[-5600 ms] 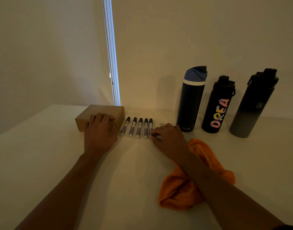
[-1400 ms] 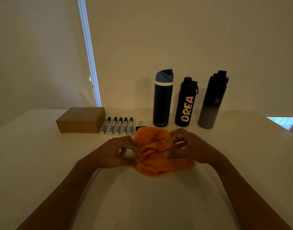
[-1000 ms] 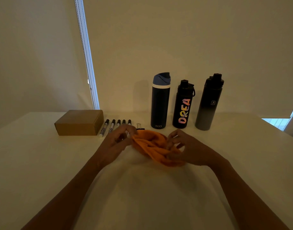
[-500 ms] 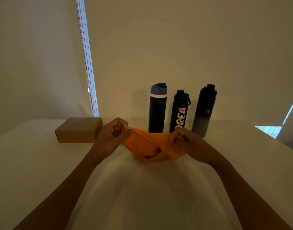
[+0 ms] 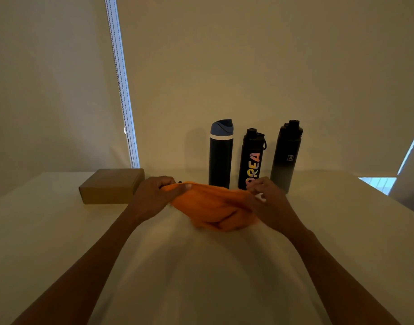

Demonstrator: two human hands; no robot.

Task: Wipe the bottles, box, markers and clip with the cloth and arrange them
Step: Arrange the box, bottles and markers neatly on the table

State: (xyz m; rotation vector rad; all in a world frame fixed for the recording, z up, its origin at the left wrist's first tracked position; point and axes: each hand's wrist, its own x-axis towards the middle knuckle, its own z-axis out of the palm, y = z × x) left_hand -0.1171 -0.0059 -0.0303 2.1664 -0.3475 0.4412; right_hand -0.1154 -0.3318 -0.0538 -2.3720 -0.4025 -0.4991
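So, orange cloth (image 5: 210, 205) up in front, stretched between both hands over the middle of the table (image 5: 60, 242). Sags into a bunched fold at the centre, bottom of it either brushing the tabletop or just off it, can't tell which tbh. Gripping the left end with the left hand (image 5: 152, 198), fingers curled round the edge, back of the hand up. Clamping the right end with the right hand (image 5: 269, 205), fingers curled in, knuckles facing up. Both forearms reaching in from the bottom corners.

Right behind, three upright in a row near the wall (image 5: 248, 66): blue-lid bottle (image 5: 221, 158) on the left, lettered bottle (image 5: 251, 160) in the middle, grey bottle (image 5: 285, 160) on the right. Close together, not touching. Feet of the first two hidden by the cloth and right hand.

Off to the left, box (image 5: 110, 186) lying flat, closed, just beside the left hand. Behind that, bright strip with a bead cord (image 5: 121, 90) running up the wall. Another bit of daylight at the far right edge. Pretty dim everywhere else, so no clue about finer details.
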